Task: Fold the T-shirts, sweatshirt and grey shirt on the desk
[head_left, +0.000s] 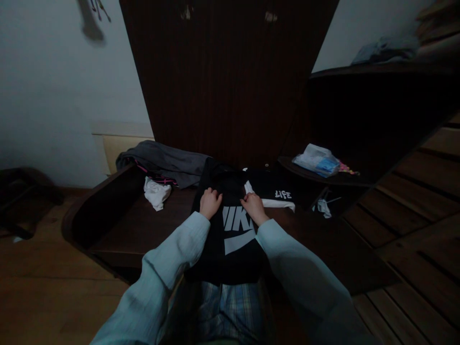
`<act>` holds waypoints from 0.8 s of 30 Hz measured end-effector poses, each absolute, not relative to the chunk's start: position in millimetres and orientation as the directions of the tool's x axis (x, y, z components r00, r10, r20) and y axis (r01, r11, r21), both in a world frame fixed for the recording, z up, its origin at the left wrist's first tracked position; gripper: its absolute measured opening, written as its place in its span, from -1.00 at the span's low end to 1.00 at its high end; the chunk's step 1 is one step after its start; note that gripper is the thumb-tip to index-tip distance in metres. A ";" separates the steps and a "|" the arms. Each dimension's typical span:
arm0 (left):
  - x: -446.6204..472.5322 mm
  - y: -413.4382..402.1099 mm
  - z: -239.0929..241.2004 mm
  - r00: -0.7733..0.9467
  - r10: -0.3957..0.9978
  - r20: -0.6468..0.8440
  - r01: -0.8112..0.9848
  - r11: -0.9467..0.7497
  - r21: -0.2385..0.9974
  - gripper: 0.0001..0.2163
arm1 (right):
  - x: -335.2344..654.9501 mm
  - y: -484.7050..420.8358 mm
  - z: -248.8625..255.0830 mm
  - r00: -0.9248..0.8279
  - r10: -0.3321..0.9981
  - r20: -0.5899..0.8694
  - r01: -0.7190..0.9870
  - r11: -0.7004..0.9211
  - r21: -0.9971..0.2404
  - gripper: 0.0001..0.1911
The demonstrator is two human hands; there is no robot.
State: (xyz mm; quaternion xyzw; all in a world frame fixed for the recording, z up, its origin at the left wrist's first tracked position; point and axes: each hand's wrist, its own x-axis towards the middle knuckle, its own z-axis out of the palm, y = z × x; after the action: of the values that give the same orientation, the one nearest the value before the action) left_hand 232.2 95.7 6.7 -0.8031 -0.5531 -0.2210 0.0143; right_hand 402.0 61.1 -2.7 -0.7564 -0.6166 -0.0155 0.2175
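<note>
A black Nike top (230, 268) with a large pale logo lies in front of me on a dark wooden bench, its sides drawn in to a narrow shape. My left hand (211, 203) is closed on the fabric left of the lettering, fingers curled. On the other side, my right hand (253, 207) pinches the cloth just above the print's right end. Beside that hand lies another black garment (269, 182) with white edging and small white lettering. How much cloth sits inside my fingers is hidden.
A grey garment (168, 160) and a crumpled white cloth (157, 192) lie on the bench (122, 230) at left. To the right, a low shelf (359, 181) carries a plastic-wrapped packet (318, 160). A tall dark cabinet (223, 86) stands behind.
</note>
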 end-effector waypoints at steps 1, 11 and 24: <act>231.1 96.3 4.2 0.296 0.882 0.368 0.883 -0.399 0.246 -0.71 | 401.5 61.4 -3.2 0.230 0.928 0.292 0.946 -0.142 -0.293 -0.86; 226.6 104.4 0.3 0.374 0.870 0.320 0.770 -0.484 0.416 -0.80 | 399.3 60.3 0.6 0.225 0.938 0.265 0.948 -0.148 -0.282 -0.78; 223.8 114.5 -9.2 0.424 0.849 0.317 0.696 -0.529 0.486 -0.83 | 399.0 58.6 -1.2 0.268 0.928 0.258 0.925 -0.173 -0.337 -0.74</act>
State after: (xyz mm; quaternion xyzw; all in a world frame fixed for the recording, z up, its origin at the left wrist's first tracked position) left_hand 223.8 114.5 -9.2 -0.8317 -0.4642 -0.2695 -0.1419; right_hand 399.0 58.6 -1.2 -0.7660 -0.6049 0.0033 0.2176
